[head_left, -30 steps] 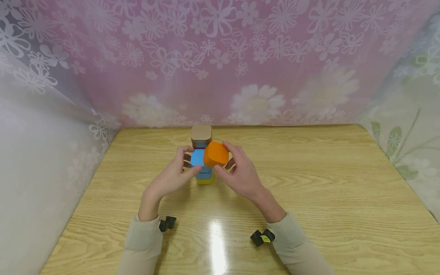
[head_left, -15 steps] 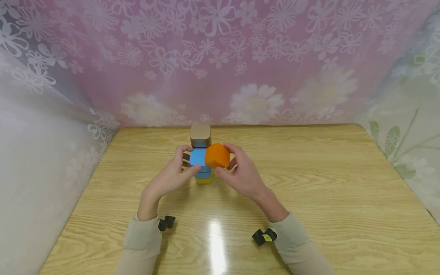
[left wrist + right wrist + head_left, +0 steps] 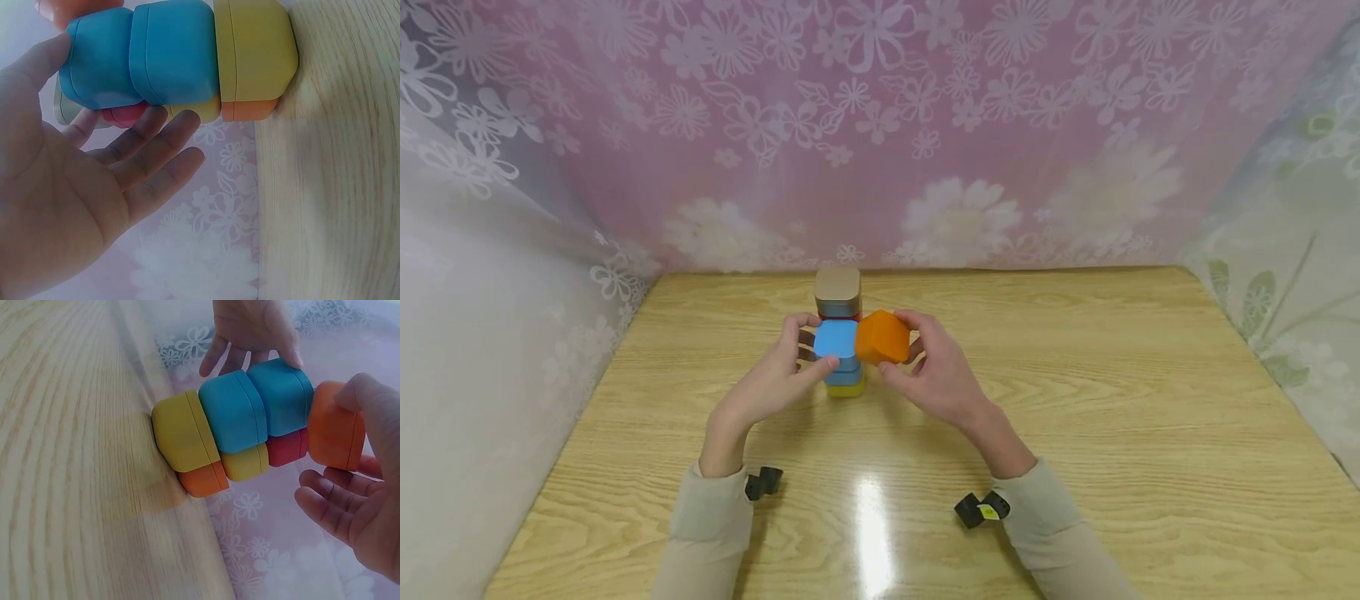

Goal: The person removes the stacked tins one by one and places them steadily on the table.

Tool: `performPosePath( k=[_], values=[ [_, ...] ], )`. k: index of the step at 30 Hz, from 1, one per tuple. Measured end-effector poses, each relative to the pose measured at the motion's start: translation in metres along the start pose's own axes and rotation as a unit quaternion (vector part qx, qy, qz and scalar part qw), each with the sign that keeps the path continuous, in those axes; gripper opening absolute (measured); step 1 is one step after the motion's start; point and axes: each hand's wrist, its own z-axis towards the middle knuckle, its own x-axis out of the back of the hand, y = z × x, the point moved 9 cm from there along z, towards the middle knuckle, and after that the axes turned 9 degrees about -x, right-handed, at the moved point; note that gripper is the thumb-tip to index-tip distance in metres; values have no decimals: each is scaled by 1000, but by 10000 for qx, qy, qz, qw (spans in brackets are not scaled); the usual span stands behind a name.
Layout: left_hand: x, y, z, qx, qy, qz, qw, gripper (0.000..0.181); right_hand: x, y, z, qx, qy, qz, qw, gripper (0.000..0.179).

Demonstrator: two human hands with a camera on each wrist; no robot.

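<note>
My left hand (image 3: 767, 379) pinches the top blue rounded box (image 3: 835, 337) between thumb and index finger; its other fingers hang loosely beside the stack. Below that box, in the left wrist view, come a second blue box (image 3: 178, 50) and a yellow box (image 3: 262, 50) on the table. In my right hand (image 3: 940, 379), thumb and fingers grip an orange rounded box (image 3: 882, 337) by its right side. It is turned at an angle, just right of the top blue box and seemingly higher. Whether the two touch cannot be told.
Right behind rises another stack: an orange box (image 3: 204, 479), a yellow box (image 3: 247, 464), a red box (image 3: 289, 447) and a beige-topped grey box (image 3: 838, 283). The wooden table (image 3: 1112, 400) ends at a pink floral curtain (image 3: 880, 150).
My right hand has shifted a little to the right with the orange box, which has turned and uncovered more of the top blue box. The left hand stays on the blue box.
</note>
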Motion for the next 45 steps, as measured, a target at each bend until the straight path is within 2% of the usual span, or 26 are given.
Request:
performPosePath(
  k=[13,18,31,45],
  values=[
    [1,5,2,-86,-15,16,10000,62,3,4,2,60,38,-226,9997,62],
    [0,3,3,-56,-49,-111,9999,62,3,6,3,31,51,-191,9998,62],
    [-1,-1,2,3,-12,-244,9997,62,-9,11,3,-94,-187,-173,9996,68],
    [-4,-2,1,127,-4,-348,9993,63,-19,21,3,-256,-483,-467,9974,67]
  ],
)
